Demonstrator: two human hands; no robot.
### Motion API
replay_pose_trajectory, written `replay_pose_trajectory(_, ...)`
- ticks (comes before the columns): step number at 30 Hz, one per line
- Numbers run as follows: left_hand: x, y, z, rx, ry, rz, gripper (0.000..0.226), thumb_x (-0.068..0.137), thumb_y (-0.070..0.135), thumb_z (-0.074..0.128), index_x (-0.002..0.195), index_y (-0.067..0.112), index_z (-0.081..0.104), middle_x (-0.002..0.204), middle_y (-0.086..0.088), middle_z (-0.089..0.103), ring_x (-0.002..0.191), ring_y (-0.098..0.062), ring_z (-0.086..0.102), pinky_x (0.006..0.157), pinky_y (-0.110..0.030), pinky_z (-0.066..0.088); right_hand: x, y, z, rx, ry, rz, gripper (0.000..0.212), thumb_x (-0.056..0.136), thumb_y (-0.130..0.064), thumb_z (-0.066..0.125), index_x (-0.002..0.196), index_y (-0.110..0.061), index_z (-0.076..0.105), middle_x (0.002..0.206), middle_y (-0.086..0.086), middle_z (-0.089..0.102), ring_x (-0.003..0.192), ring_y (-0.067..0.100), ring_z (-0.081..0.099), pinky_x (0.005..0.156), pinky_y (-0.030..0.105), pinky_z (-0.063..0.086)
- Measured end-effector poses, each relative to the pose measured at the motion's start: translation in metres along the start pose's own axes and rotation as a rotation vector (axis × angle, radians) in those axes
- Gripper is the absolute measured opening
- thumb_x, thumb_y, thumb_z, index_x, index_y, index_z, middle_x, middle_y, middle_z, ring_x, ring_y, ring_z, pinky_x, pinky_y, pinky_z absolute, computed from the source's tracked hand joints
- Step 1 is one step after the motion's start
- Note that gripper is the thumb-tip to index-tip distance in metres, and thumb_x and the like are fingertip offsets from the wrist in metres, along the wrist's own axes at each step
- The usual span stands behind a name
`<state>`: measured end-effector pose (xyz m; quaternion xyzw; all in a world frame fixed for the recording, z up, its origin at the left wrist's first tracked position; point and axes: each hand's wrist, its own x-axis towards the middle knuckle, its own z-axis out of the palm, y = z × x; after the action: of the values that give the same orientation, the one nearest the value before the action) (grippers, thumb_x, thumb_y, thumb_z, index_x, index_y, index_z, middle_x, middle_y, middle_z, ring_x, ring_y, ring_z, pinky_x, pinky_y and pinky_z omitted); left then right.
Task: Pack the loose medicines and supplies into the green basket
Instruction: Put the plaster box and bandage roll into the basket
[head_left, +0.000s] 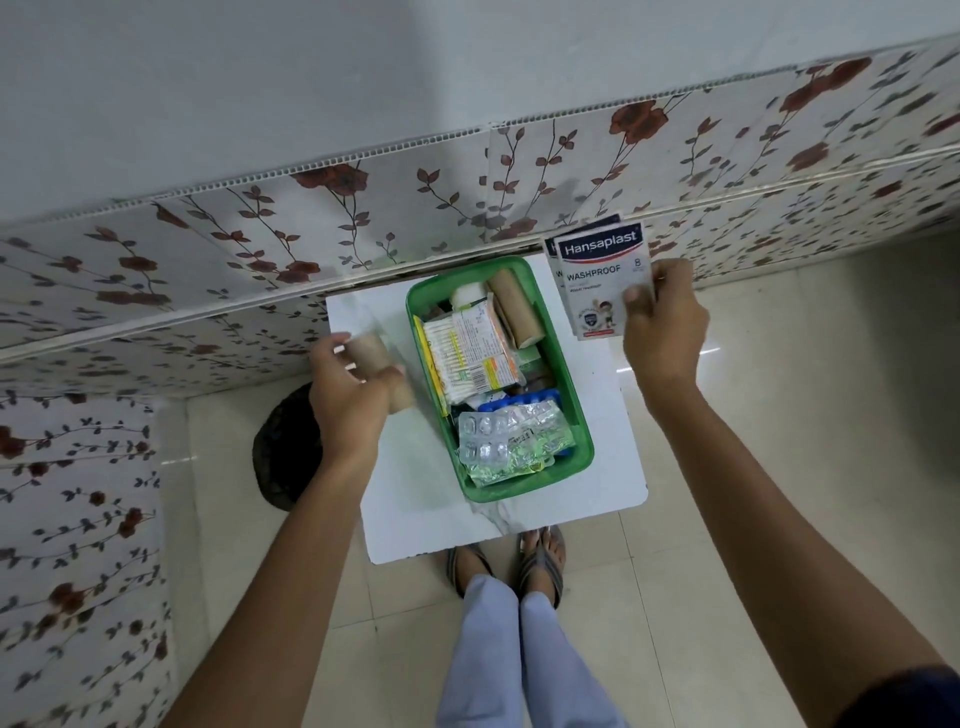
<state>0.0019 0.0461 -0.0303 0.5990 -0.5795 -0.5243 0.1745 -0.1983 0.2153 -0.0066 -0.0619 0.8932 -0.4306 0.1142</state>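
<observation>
I see my left hand (349, 395) gripping a brown roll (382, 376) beside the green basket (581, 415) on the tabletop (415, 499). My right hand (662, 317) pinches two plaster packs (597, 280) above it.

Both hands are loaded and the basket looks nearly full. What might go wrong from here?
1. The green basket is already heaped; the bandage roll in the left hand may roll off.
2. The right hand pinches the plaster packs by one edge; one may slip out.
</observation>
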Motion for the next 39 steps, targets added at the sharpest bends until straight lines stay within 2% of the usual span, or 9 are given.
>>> replay_pose_trajectory(5, -0.021, 0.022, -0.001, -0.248, 0.020, 0.091, 0.055, 0.062, 0.012, 0.072, 0.108, 0.031, 0.048, 0.106, 0.009, 0.056, 0.089, -0.004, 0.056, 0.059, -0.009, 0.045, -0.040, -0.024, -0.022, -0.029, -0.294, -0.233, 0.018, 0.091, -0.002, 0.045, 0.104, -0.013, 0.047, 0.095, -0.002, 0.058, 0.077, 0.015, 0.058, 0.045, 0.005, 0.045)
replay_pose_trajectory(8, -0.028, 0.023, -0.004, -0.296, 0.046, 0.086, 0.057, 0.062, 0.013, 0.071, 0.112, 0.028, 0.048, 0.113, 0.003, 0.054, 0.095, -0.009, 0.056, 0.069, -0.017, 0.046, -0.051, -0.029, -0.015, -0.260, -0.616, -0.366, 0.034, 0.086, 0.003, 0.050, 0.114, -0.015, 0.055, 0.097, 0.011, 0.067, 0.082, 0.030, 0.064, 0.058, 0.031, 0.058)
replay_pose_trajectory(11, -0.033, 0.016, -0.007, -0.227, 0.039, 0.091, 0.058, 0.067, 0.009, 0.072, 0.118, 0.022, 0.048, 0.116, 0.001, 0.054, 0.090, -0.003, 0.054, 0.065, -0.013, 0.045, -0.059, -0.023, 0.004, -0.543, -0.813, -0.534, 0.045, 0.080, 0.005, 0.051, 0.117, -0.020, 0.059, 0.103, 0.014, 0.067, 0.091, 0.032, 0.062, 0.076, 0.039, 0.052)
replay_pose_trajectory(17, -0.044, 0.010, -0.007, -0.195, 0.005, 0.118, 0.053, 0.067, 0.010, 0.073, 0.112, 0.029, 0.050, 0.100, 0.016, 0.055, 0.086, -0.003, 0.054, 0.054, -0.005, 0.043, -0.074, 0.006, 0.023, -0.776, -0.624, -0.799, 0.038, 0.079, -0.006, 0.058, 0.113, -0.025, 0.063, 0.096, 0.004, 0.065, 0.094, 0.027, 0.053, 0.073, 0.033, 0.028)
replay_pose_trajectory(21, -0.051, 0.012, -0.003, -0.167, -0.057, 0.101, 0.059, 0.069, 0.012, 0.073, 0.121, 0.025, 0.049, 0.108, 0.014, 0.057, 0.094, -0.004, 0.056, 0.066, -0.021, 0.049, -0.087, 0.021, 0.025, -0.749, -0.475, -0.786, 0.027, 0.074, -0.018, 0.068, 0.100, -0.017, 0.063, 0.098, 0.004, 0.069, 0.091, 0.029, 0.058, 0.072, 0.037, 0.041)
replay_pose_trajectory(27, -0.058, 0.015, 0.002, -0.122, -0.142, 0.085, 0.056, 0.066, 0.014, 0.076, 0.114, 0.031, 0.053, 0.115, 0.003, 0.059, 0.098, -0.014, 0.059, 0.077, -0.038, 0.054, -0.087, 0.020, 0.024, -0.774, -0.555, -0.786, 0.019, 0.084, -0.020, 0.054, 0.102, -0.018, 0.061, 0.102, 0.003, 0.068, 0.090, 0.026, 0.059, 0.080, 0.036, 0.040)
replay_pose_trajectory(31, -0.068, 0.016, 0.008, -0.143, -0.232, 0.021, 0.051, 0.055, 0.027, 0.080, 0.094, 0.041, 0.050, 0.106, 0.007, 0.059, 0.097, -0.020, 0.063, 0.080, -0.041, 0.055, -0.077, 0.002, 0.002, -0.256, -0.550, -0.337, 0.019, 0.089, -0.017, 0.053, 0.103, -0.020, 0.066, 0.098, 0.004, 0.074, 0.076, 0.016, 0.065, 0.064, 0.017, 0.047)
replay_pose_trajectory(33, -0.076, 0.016, 0.015, -0.162, -0.269, 0.018, 0.051, 0.051, 0.031, 0.079, 0.090, 0.039, 0.048, 0.106, 0.005, 0.058, 0.095, -0.019, 0.064, 0.079, -0.041, 0.056, -0.075, -0.005, -0.011, -0.001, -0.646, -0.082, 0.022, 0.090, -0.029, 0.054, 0.108, -0.025, 0.065, 0.097, 0.000, 0.073, 0.084, 0.013, 0.066, 0.068, 0.022, 0.052)
replay_pose_trajectory(39, -0.081, 0.010, 0.023, -0.059, -0.346, 0.036, 0.035, 0.072, 0.022, 0.074, 0.102, 0.028, 0.057, 0.102, -0.002, 0.065, 0.093, -0.020, 0.065, 0.084, -0.042, 0.055, -0.097, -0.012, -0.006, -0.176, -0.789, -0.161, 0.049, 0.075, -0.033, 0.072, 0.119, -0.020, 0.056, 0.085, -0.007, 0.063, 0.067, 0.005, 0.060, 0.058, 0.009, 0.046)
